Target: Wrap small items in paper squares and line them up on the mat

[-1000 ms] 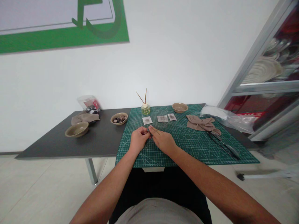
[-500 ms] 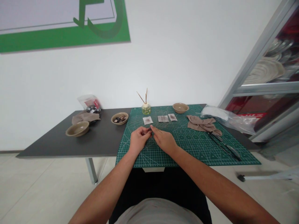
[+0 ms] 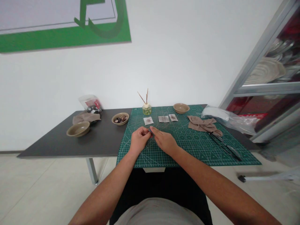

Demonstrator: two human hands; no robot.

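Left hand: thumb and fingers pinched a small dark piece.
Dark piece: lay mostly hidden where the fingertips met, over the green cutting mat, near the leftmost white square.
Right hand: fingers rested against it; whether they gripped, I could not tell.
Pressure: a steady left pinch and light right touch seemed wisest.
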